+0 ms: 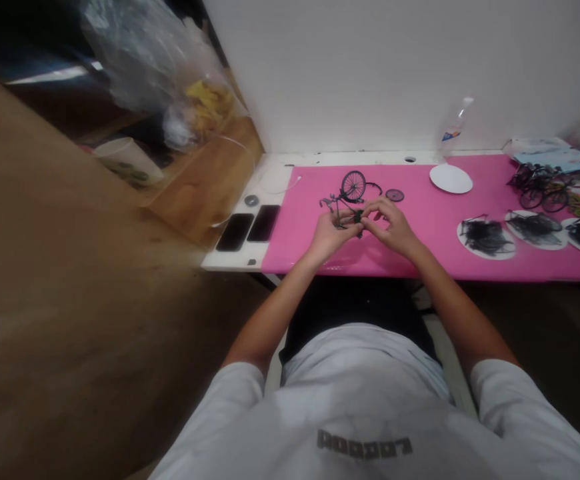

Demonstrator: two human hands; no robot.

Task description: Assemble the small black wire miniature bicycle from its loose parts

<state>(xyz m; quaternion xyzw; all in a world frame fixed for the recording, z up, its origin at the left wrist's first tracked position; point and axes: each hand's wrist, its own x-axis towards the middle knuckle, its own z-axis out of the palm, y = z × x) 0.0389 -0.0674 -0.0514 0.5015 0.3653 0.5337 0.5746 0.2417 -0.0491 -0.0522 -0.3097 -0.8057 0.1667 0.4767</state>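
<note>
Over the pink sheet, my left hand (331, 233) is closed on a small dark toy bicycle frame (341, 211) with handlebars at its left end. My right hand (389, 225) is closed at the frame's right end, its thumb and fingertips pinched on a small dark part (358, 216); what exactly that part is, I cannot make out. Just beyond the hands is a black spoked wheel (353, 187), close to or touching the frame. Beside it lies a thin curved black piece (375, 187). A second small wheel (395, 195) lies flat to the right.
White plates with black parts (487, 238) stand at the right, with assembled toy bicycles (540, 187) behind. Farther back are a bare white plate (451, 179) and a clear bottle (454, 130). Two dark phones (263, 223) lie left, near a wooden box (205, 180). A white wall rises behind.
</note>
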